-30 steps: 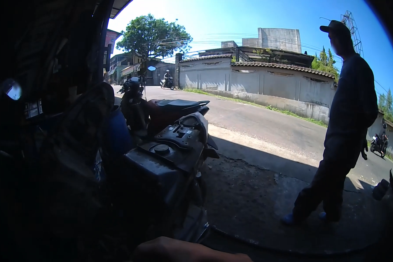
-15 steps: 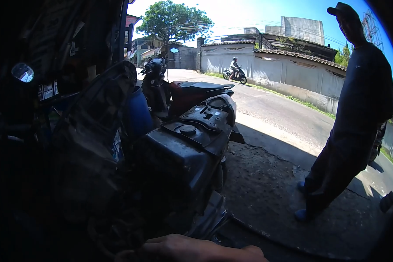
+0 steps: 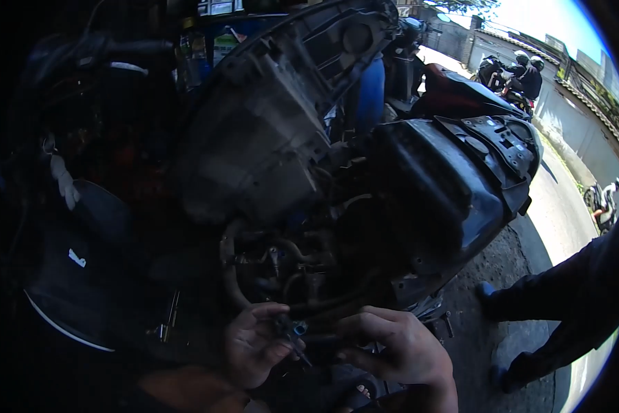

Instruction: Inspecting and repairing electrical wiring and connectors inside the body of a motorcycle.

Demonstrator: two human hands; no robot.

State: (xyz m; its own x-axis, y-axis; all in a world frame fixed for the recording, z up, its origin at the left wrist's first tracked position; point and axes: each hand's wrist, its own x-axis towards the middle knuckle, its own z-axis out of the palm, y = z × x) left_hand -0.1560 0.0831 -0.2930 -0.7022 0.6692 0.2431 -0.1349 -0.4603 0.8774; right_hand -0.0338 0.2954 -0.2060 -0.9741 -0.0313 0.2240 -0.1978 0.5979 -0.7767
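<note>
Over the opened frame of a motor scooter, my left hand [image 3: 254,347] is closed on a small dark part with a blue ring [image 3: 298,330], pinched between thumb and fingers. Just to its right, my right hand [image 3: 402,347] has its fingers curled in toward the part. Shadow hides whether anything sits between its fingertips. Directly beyond both hands lie the scooter's exposed frame tubes and hoses [image 3: 275,255]. The black underseat tank section [image 3: 454,182] extends to the right of them.
A large dark body panel [image 3: 275,138] stands upright behind the frame, with a blue barrel [image 3: 370,96] beyond. A metal tool [image 3: 166,320] lies at the left. A person's legs [image 3: 564,296] stand close at the right. Riders on a motorcycle [image 3: 512,79] are on the road.
My view has turned down and left toward the scooter's frame. Both hands now show together with the small part; earlier only one hand and forearm showed at the lower edge.
</note>
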